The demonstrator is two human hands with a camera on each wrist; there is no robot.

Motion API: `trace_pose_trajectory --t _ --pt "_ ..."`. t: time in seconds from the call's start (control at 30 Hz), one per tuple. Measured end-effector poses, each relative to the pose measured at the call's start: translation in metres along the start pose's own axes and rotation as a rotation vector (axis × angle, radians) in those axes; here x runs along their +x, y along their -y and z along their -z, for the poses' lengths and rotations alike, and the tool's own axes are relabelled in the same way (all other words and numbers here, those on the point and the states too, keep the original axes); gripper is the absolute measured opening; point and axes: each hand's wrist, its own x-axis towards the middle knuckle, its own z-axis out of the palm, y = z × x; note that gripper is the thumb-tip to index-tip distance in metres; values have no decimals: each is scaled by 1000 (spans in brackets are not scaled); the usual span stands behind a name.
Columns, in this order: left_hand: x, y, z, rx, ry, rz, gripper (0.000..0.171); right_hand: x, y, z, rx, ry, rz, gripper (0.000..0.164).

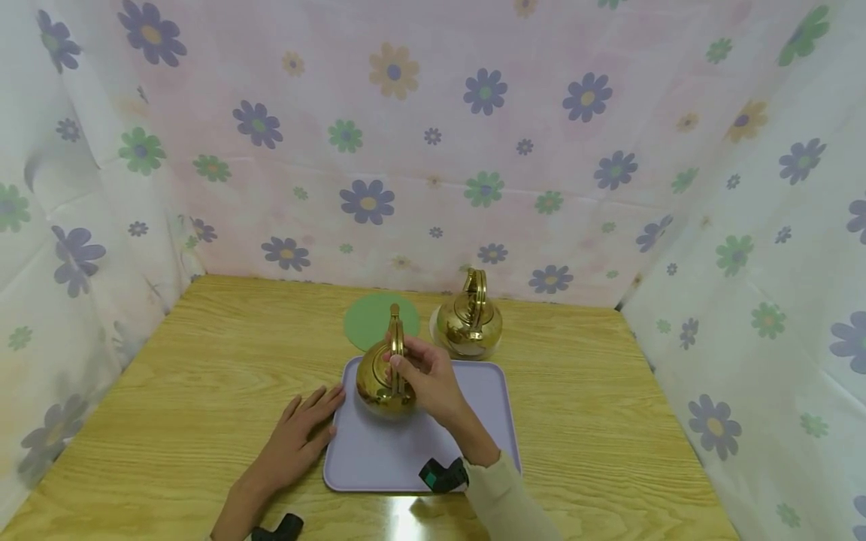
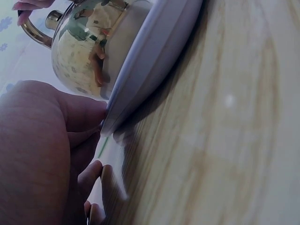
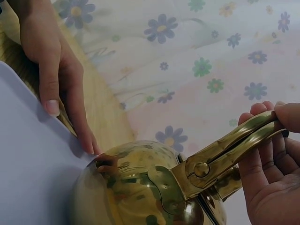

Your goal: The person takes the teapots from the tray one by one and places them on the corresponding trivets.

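Note:
A shiny gold kettle [image 1: 380, 387] is over the left part of a lilac tray [image 1: 473, 451]. Its base is partly hidden by the tray rim in the left wrist view, so I cannot tell whether it rests on the tray. My right hand [image 1: 433, 379] grips the kettle's raised double-bar handle [image 3: 229, 154] between thumb and fingers. With fingers extended, my left hand [image 1: 298, 436] touches the tray's left edge; thumb and fingertips meet the rim in the left wrist view. A second gold kettle [image 1: 467, 330] stands behind the tray's right side, handle up.
A round green mat [image 1: 372, 319] lies behind the tray, left of the second kettle, which stands on a pale round mat [image 1: 434, 323]. The wooden table [image 1: 595, 421] is bordered by flowered cloth [image 1: 433, 165] at the back and both sides.

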Motion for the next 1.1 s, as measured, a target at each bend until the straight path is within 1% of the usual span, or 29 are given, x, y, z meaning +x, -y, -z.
trace_pose_trajectory --t 0.23,0.47,0.57,0.77,0.93,1.1 --pt "0 1 -1 4 -15 -14 48 4 -1 -1 -16 22 19 41" --pt "1 1 -1 -4 -9 -6 48 6 -1 -1 -34 23 23 40" --pt "0 0 -1 -7 -17 -5 48 6 -1 -2 -34 27 21 40" --pt "-1 -1 -2 -15 -12 -4 48 5 -1 -2 -25 24 21 39" --pt "-2 -3 -2 -1 -37 -25 48 6 -1 -2 -37 34 40 36" --pt "-2 -3 -1 11 -61 -47 47 8 -1 -2 -37 38 41 36"
